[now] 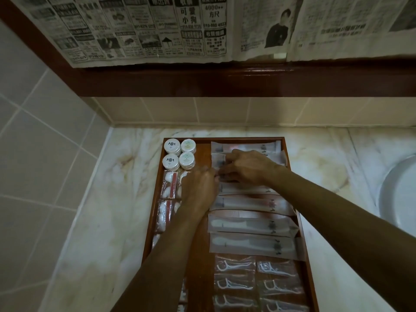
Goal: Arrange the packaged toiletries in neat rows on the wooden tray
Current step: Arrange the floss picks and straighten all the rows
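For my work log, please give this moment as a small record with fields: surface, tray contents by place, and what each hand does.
surface: marble counter, tiled wall behind, sink rim at right
tray: wooden tray
far left: four stacks of round white packs
left column: clear cotton kits
right column: long packets in a row
near right: floss pick packets in two columns
left hand: fingertips at a long packet's left end
right hand: fingers curled on a long packet, exact grip hidden
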